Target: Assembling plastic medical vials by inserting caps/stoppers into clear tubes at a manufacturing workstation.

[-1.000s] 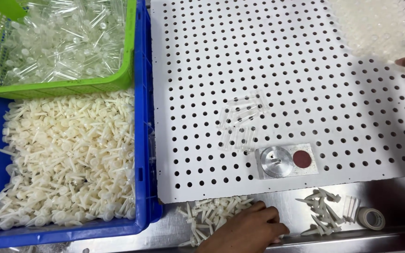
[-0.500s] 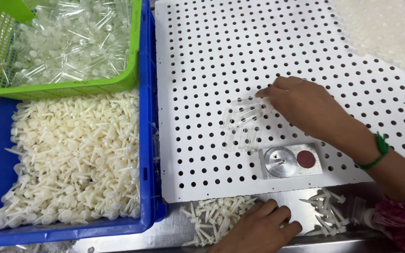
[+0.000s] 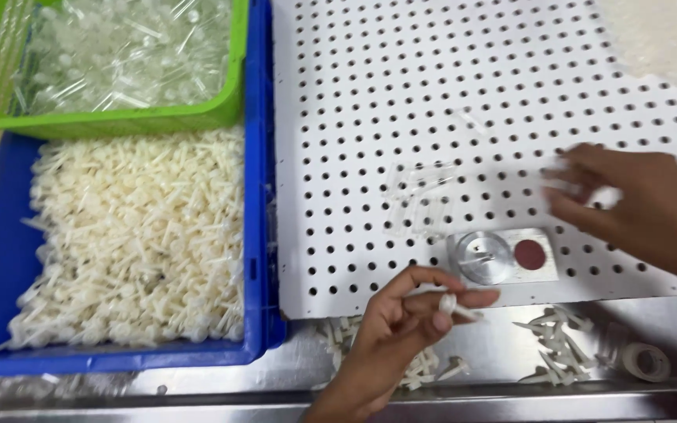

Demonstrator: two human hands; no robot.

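Now; L hand (image 3: 401,329) pinches white peg (image 3: 454,307); R hand (image 3: 636,204) over perforated board (image 3: 401,117)

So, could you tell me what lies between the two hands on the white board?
In the head view, a round metal fixture on a plate with a dark red disc lies between the left hand and right hand.

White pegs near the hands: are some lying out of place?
Yes. Loose white pegs lie scattered on the steel table beside the left hand, outside the blue crate that holds the bulk. Nothing looks damaged.
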